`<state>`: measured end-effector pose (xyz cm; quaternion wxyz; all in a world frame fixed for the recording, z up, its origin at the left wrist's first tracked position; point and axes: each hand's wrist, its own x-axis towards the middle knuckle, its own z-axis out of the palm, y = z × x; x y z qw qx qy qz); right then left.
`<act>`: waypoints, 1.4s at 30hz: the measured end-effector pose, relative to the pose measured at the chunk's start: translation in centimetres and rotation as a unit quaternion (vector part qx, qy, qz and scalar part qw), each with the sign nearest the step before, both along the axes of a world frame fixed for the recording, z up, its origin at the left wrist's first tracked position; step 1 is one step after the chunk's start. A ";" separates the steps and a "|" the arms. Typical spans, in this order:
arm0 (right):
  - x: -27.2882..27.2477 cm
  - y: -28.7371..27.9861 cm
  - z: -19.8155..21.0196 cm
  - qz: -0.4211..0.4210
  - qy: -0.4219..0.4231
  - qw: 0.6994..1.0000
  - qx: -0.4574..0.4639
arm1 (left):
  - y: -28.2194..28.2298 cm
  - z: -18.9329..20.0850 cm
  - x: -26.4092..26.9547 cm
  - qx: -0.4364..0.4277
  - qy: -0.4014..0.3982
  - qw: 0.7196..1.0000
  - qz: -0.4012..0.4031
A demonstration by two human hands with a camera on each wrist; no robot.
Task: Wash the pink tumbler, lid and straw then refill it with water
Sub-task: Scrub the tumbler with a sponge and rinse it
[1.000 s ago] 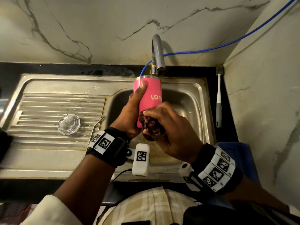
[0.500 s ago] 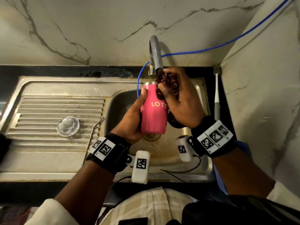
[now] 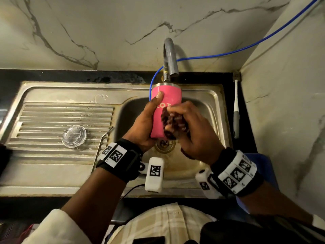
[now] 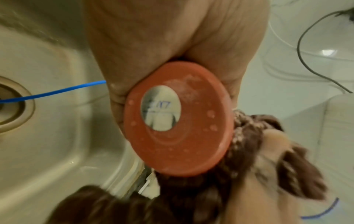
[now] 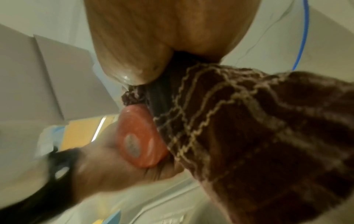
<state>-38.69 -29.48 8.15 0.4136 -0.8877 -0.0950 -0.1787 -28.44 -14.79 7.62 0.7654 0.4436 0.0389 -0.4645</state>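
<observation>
Holding the pink tumbler [image 3: 166,103] upright over the sink [image 3: 215,106] basin, the left hand [image 3: 143,128] wraps its fingers round the lower body, thumb pressed flat up the side near the rim. Tumbler mouth sits right under the tap [image 3: 170,59] spout. Right hand [image 3: 194,131] has its fingers curled tight on a dark maroon scrubbing cloth [image 3: 173,122] and presses it against the tumbler's lower right side. From the left wrist view, tumbler base [image 4: 178,119] faces the camera, soap flecks on it, shiny round patch in the middle, cloth bunched just beside the bottom edge. Right wrist view is blurred; cloth [image 5: 268,128] fills most of it, tumbler base [image 5: 140,137] peeks out beside it. Clear round lid [image 3: 74,136] lies flat on the ribbed draining board [image 3: 52,117], well apart from both hands. Metal straw [image 3: 103,141] leans at the draining board's edge, near the left wrist. Blue hose [image 3: 228,53] runs along the wall down behind the tap. White-and-grey brush [image 3: 236,110] lies on the dark worktop [image 3: 52,75] strip right of the sink.
</observation>
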 end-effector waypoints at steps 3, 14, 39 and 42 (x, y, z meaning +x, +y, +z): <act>2.7 -1.6 0.9 -0.066 -0.006 0.997 0.038 | -0.1 -0.2 -0.6 0.002 -0.011 1.000 -0.019; 0.3 1.3 0.1 -0.018 0.025 1.000 -0.009 | 0.5 -1.1 0.1 -0.035 0.034 0.998 0.044; -1.2 1.3 -1.2 -0.014 0.019 1.000 0.003 | -0.4 -2.4 0.1 0.037 0.024 0.998 0.049; -2.0 0.9 -1.6 0.025 0.019 0.999 -0.006 | -0.3 -2.4 0.3 0.028 0.028 0.998 0.044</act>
